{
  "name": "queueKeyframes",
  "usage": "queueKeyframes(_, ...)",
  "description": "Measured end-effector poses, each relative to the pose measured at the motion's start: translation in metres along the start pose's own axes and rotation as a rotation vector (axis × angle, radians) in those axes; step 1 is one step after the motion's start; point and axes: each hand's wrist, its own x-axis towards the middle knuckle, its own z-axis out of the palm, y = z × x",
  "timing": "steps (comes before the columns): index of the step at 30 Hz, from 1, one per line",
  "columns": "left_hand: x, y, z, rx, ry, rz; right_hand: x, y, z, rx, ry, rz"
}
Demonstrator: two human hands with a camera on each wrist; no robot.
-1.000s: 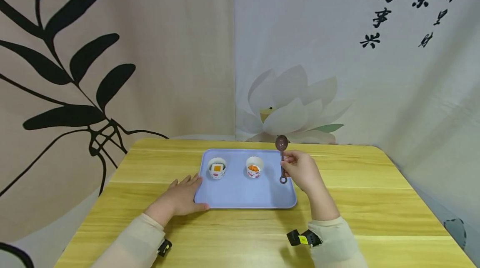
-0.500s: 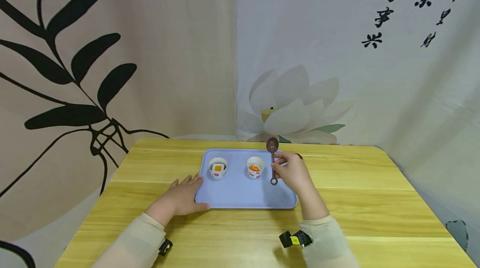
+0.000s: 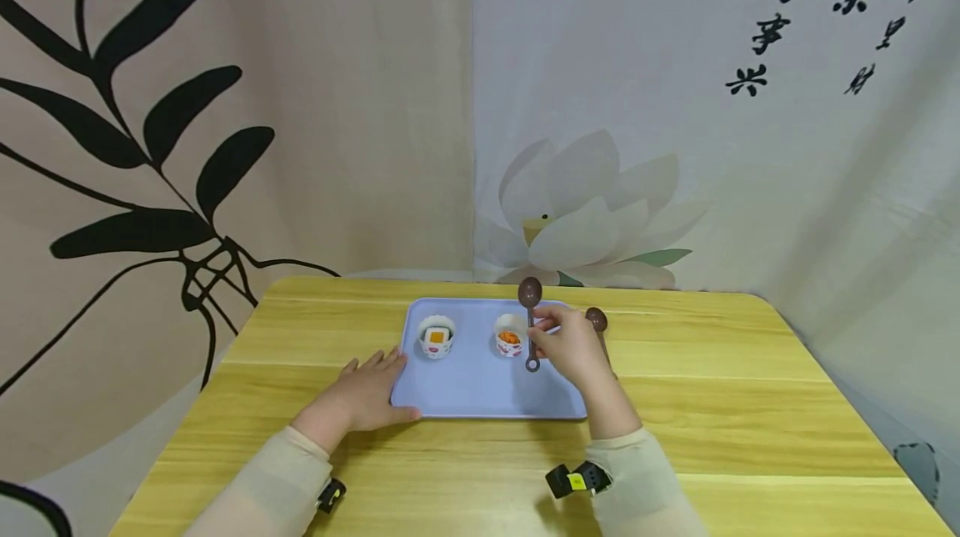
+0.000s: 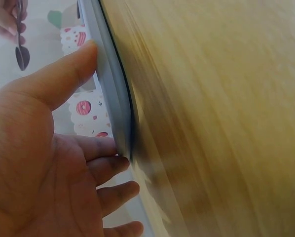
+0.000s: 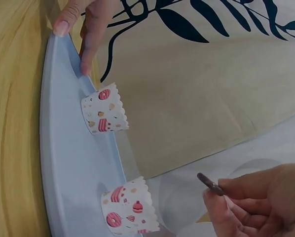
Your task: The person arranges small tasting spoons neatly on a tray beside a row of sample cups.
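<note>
My right hand (image 3: 566, 349) pinches a brown spoon (image 3: 529, 293) by its handle, bowl upward, over the right part of the blue tray (image 3: 465, 395). Just left of the spoon stands a patterned paper cup (image 3: 508, 349) with orange pieces (image 3: 509, 338) inside. A second paper cup (image 3: 436, 351), on the tray's left, contains a white piece with an orange square (image 3: 436, 337). My left hand (image 3: 360, 399) rests at the tray's left front corner, fingers extended along the side; in the left wrist view its thumb (image 4: 68, 74) touches the rim.
Another brown spoon (image 3: 597, 319) lies right of the tray, partly hidden behind my right hand. The wooden table (image 3: 750, 404) extends to both sides, and a printed curtain (image 3: 360, 103) hangs behind its far edge.
My right hand has moved left with the spoon, from the tray's right edge to beside the right cup. The second spoon has come into sight behind it. My left hand stays put.
</note>
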Motion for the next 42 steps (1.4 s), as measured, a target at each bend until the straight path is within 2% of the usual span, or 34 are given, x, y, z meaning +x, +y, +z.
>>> queueKeyframes(9,0.001,0.0,0.001,0.014,-0.002,-0.005,0.003,0.006,0.015,0.072,-0.014,-0.028)
queueKeyframes(16,0.001,0.001,0.002,0.02,0.009,0.001,0.003,0.007,0.026,0.076,-0.023,-0.032)
queueKeyframes(25,0.002,0.0,0.003,0.02,0.013,0.008,0.003,0.007,0.039,0.147,-0.081,0.009)
queueKeyframes(36,0.002,-0.001,0.002,0.025,0.01,0.001,0.002,0.001,0.056,0.168,-0.123,-0.007)
queueKeyframes(42,0.002,0.0,0.002,0.02,0.008,0.001,0.002,0.0,0.065,0.16,-0.14,0.012)
